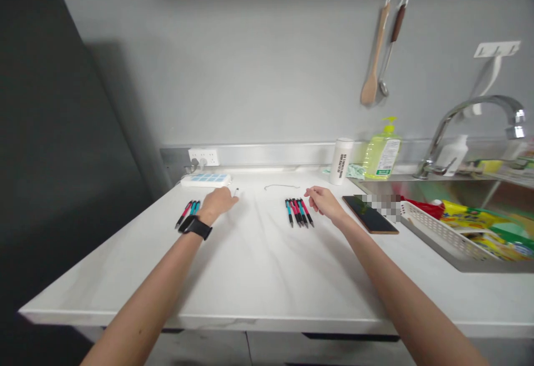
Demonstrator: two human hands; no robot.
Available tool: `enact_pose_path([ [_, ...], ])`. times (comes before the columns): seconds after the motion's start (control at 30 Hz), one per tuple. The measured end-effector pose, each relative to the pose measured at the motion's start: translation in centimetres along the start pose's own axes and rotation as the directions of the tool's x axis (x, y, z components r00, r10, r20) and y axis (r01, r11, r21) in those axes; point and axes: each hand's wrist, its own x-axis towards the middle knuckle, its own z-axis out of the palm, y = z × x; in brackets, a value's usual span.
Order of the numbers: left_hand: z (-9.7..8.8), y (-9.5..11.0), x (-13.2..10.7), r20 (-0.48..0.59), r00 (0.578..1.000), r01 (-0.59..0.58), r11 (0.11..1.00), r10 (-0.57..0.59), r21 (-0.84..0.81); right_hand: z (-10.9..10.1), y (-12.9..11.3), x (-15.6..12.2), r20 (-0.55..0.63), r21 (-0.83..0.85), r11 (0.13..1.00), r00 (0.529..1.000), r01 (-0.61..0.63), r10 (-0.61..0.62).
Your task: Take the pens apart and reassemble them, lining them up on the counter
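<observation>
My left hand (217, 201), with a black watch (195, 226) on the wrist, rests on the white counter (258, 266); its fingers are curled round a small white object (236, 192) whose tip sticks out. A few red and teal pens (188, 211) lie just left of that hand. My right hand (323, 201) hovers with fingers loosely apart, holding nothing, right beside a row of several red, teal and black pens (298, 212). A thin wire (282, 187) lies on the counter behind the two hands.
A white power strip (206, 179) sits at the back left, a dark phone (370, 214) right of my right hand. Farther back stand a white cup (341, 161) and a green soap bottle (382, 152). The sink (459, 255) holds a white basket (438, 227) and packets, under a tap (471, 115).
</observation>
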Motion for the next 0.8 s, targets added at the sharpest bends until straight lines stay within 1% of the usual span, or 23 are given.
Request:
enact_pose_path([
  [0.03, -0.2, -1.7, -0.1, -0.032, 0.997, 0.073, 0.997, -0.072, 0.037, 0.1, 0.1, 0.0, -0.002, -0.05, 0.999, 1.0, 0.018, -0.018],
  [0.1, -0.2, -4.4, -0.4, -0.043, 0.987, 0.156, 0.984, -0.153, 0.081, 0.2, 0.3, -0.1, -0.002, -0.17, 0.984, 0.998, 0.06, -0.061],
  [0.17, 0.3, -6.2, -0.6, -0.016, 0.98, 0.199, 0.976, -0.198, 0.086, 0.4, 0.4, -0.3, -0.003, -0.283, 0.956, 0.996, 0.08, -0.084],
  [0.2, 0.7, -6.8, -0.7, 0.01, 0.981, 0.195, 0.978, -0.196, 0.08, 0.4, 0.4, -0.4, -0.005, -0.326, 0.942, 0.996, 0.08, -0.086],
  [0.3, 1.4, -7.6, -0.7, 0.07, 0.987, 0.14, 0.988, -0.145, 0.071, 0.6, 0.2, -0.7, -0.019, -0.386, 0.921, 0.998, 0.053, -0.066],
  [0.4, 1.5, -8.0, -0.6, 0.07, 0.99, 0.119, 0.99, -0.125, 0.082, 0.8, -0.1, -0.9, -0.012, -0.407, 0.911, 0.997, 0.062, -0.073],
  [0.5, 1.3, -8.5, -0.5, 0.063, 0.989, 0.129, 0.988, -0.135, 0.086, 1.2, -0.1, -1.0, 0.034, -0.424, 0.895, 0.99, 0.138, -0.137],
  [0.63, 1.4, -9.0, -0.5, 0.059, 0.988, 0.136, 0.988, -0.14, 0.074, 1.8, 0.0, -1.3, 0.134, -0.463, 0.856, 0.973, 0.229, -0.188],
  [0.73, 1.7, -9.3, -0.3, 0.042, 0.98, 0.192, 0.98, -0.194, 0.062, 2.3, -0.4, -1.8, 0.185, -0.518, 0.805, 0.957, 0.289, -0.225],
  [0.8, 1.8, -9.6, -0.2, 0.05, 0.978, 0.2, 0.977, -0.203, 0.069, 2.6, -0.8, -2.2, 0.195, -0.574, 0.761, 0.952, 0.304, -0.234],
])
